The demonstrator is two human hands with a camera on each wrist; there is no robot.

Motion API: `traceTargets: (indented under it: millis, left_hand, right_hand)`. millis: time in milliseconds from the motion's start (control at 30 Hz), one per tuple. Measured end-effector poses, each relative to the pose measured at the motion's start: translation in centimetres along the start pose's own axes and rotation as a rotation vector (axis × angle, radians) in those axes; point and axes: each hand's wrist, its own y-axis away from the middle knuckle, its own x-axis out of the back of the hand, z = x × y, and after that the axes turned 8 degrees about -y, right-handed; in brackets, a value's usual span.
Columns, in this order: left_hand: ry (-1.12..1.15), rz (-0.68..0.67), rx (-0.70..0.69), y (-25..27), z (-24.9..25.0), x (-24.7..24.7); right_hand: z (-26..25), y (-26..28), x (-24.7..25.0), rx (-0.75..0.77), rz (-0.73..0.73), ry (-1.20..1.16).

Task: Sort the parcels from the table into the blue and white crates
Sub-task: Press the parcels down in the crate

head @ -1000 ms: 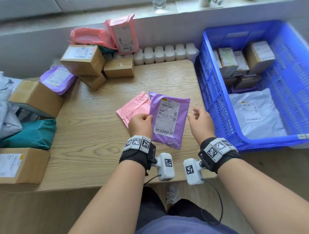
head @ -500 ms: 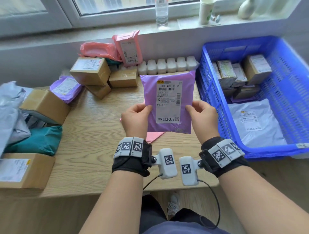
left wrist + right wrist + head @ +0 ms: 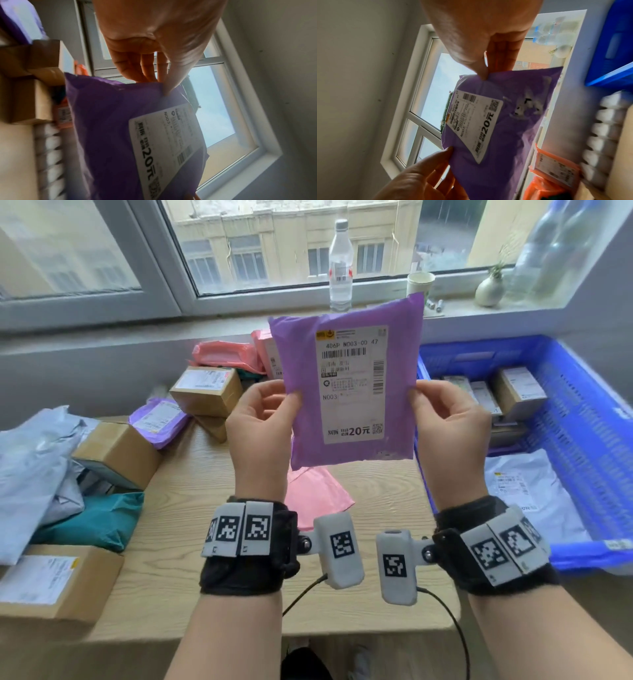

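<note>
A purple mailer bag with a white shipping label is held upright in the air above the wooden table, label toward me. My left hand pinches its left edge and my right hand pinches its right edge, thumbs in front. In the left wrist view the thumb and fingers clamp the purple mailer bag; in the right wrist view the same purple mailer bag hangs from my right hand. The blue crate stands at the right with several boxes and a white bag inside. No white crate is in view.
A pink mailer lies on the table under the held bag. Cardboard boxes, another purple bag, pink bags, a teal bag and grey bags crowd the left and back. A bottle and cup stand on the windowsill.
Both hands have raised the purple bag from just above the table to chest height and turned it upright; my head has tilted up toward the window.
</note>
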Motion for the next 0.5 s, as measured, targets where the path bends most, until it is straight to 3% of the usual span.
traceTargets:
  millis: [267,500]
  left_hand:
    - [0.075,0.034,-0.108,0.1,3.6,0.6]
    - [0.084,0.031,-0.118,0.4,4.6,0.5]
  right_hand:
    - [-2.4,0.0,0.3,0.109,0.024,-0.025]
    - [-3.4,0.4,0.6,0.126,0.027,-0.037]
